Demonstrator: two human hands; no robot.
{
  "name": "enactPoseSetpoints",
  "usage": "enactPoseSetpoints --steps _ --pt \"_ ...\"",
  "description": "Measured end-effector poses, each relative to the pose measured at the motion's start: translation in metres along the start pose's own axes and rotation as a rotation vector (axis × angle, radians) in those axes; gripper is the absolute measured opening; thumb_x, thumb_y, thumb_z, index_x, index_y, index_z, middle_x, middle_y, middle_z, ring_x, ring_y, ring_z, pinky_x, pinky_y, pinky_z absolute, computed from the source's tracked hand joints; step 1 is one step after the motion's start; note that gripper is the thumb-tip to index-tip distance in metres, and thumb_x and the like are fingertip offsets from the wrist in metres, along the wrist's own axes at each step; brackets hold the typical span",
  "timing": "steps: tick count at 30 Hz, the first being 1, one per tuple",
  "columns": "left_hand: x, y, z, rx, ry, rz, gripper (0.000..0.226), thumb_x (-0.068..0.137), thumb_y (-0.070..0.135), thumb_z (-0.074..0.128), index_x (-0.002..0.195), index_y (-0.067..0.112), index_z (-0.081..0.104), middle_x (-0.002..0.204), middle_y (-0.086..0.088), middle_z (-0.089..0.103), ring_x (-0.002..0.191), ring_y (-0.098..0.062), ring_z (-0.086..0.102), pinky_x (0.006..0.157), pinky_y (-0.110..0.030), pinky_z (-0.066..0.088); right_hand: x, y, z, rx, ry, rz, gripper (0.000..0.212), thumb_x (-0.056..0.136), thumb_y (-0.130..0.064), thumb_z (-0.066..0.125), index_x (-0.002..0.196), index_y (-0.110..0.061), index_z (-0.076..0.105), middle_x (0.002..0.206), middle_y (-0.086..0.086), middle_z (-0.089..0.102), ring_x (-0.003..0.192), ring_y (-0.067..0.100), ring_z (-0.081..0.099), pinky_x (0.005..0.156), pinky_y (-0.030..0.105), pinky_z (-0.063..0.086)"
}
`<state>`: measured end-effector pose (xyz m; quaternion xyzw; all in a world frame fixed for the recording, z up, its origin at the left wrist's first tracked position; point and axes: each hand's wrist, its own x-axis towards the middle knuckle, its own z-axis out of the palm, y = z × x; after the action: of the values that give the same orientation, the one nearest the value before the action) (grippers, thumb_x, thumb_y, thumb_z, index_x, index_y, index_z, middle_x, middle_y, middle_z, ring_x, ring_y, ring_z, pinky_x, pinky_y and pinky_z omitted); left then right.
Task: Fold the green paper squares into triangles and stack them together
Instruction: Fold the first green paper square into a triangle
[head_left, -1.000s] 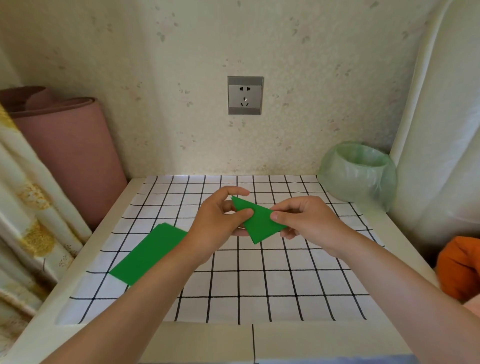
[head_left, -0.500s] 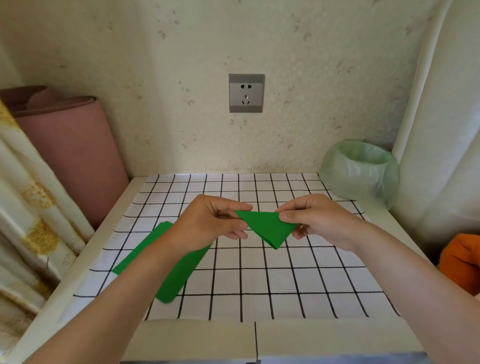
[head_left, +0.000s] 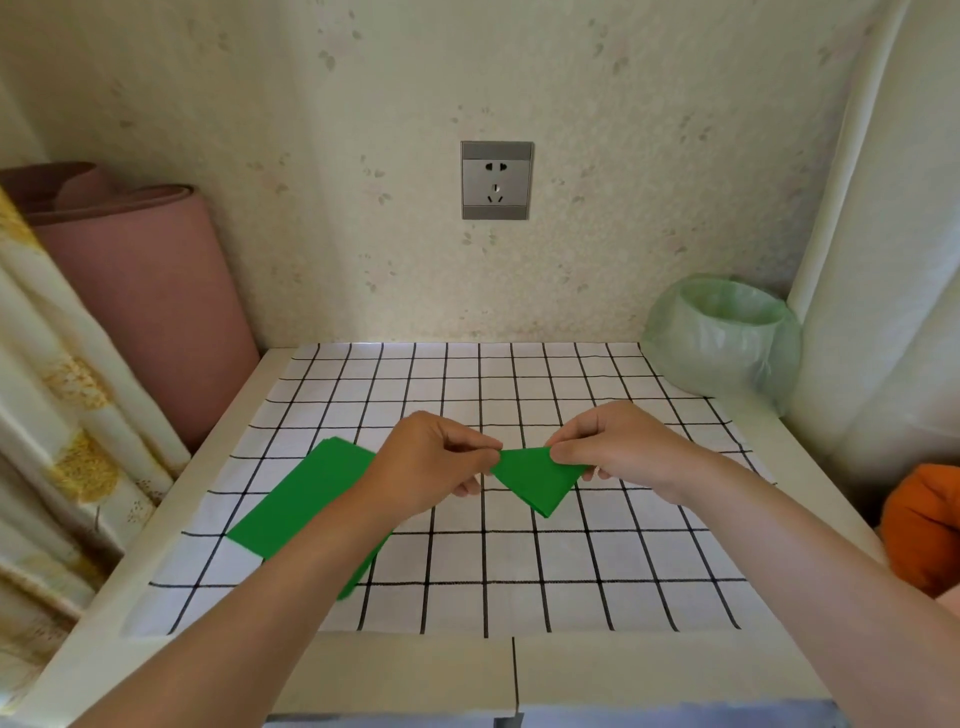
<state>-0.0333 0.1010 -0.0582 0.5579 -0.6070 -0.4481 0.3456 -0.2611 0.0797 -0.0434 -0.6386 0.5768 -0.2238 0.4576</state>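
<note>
- Left hand (head_left: 441, 462) and right hand (head_left: 613, 449) each pinch an end of the triangle (head_left: 535, 475), held above the tabletop (head_left: 571, 670), likely to sharpen its crease.
- Paper (head_left: 306, 504) waits flat, left.

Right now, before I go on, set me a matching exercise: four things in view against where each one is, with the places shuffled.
Things:
1. folded paper
2. flat papers
3. bin
4. socket

Places:
A. on the wall
B. back right, beside the cloth
C. pinched by the left hand and right hand
D. lying on the cloth, left side

Pairs: 1-C, 2-D, 3-B, 4-A
</note>
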Motion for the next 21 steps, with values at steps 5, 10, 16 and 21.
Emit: enactPoseSetpoints --steps 5,10,16,21 --pt "0.008 -0.022 0.014 0.277 0.019 -0.015 0.011 0.083 0.019 0.074 0.088 0.027 0.079 0.082 0.016 0.074 0.064 0.006 0.064 0.069 -0.009 0.052 0.011 0.015 0.02 -0.309 -0.001 0.012 0.01 0.081 -0.021 0.067 0.081 -0.025 0.077 0.086 -0.014 0.073 0.085 0.004 0.065 0.079 0.024 0.054" --pt "0.011 -0.026 0.021 0.519 0.024 0.063 0.014 0.085 0.022 0.069 0.092 0.028 0.079 0.08 0.02 0.069 0.067 0.009 0.058 0.062 0.001 0.041 0.016 0.021 0.03 -0.536 0.03 -0.032 0.008 0.082 -0.032 0.063 0.083 -0.032 0.071 0.088 -0.018 0.069 0.089 0.006 0.063 0.087 0.035 0.052" --pt "0.013 -0.028 0.025 0.682 0.005 0.166 0.015 0.086 0.022 0.065 0.095 0.025 0.077 0.093 0.012 0.069 0.086 -0.006 0.063 0.081 -0.028 0.055 0.013 0.027 0.036 -0.878 0.185 -0.249 0.023 0.084 -0.049 0.061 0.104 -0.038 0.064 0.097 -0.016 0.057 0.1 0.011 0.052 0.096 0.035 0.034" --pt "0.016 -0.035 0.033 0.766 0.034 0.357 0.02 0.085 0.011 0.066 0.101 0.021 0.073 0.103 0.002 0.057 0.104 -0.015 0.047 0.082 -0.034 0.049 0.009 0.03 0.041 -0.908 0.24 -0.399 0.02 0.088 -0.045 0.059 0.102 -0.036 0.069 0.1 -0.013 0.06 0.099 0.013 0.051 0.089 0.032 0.033"
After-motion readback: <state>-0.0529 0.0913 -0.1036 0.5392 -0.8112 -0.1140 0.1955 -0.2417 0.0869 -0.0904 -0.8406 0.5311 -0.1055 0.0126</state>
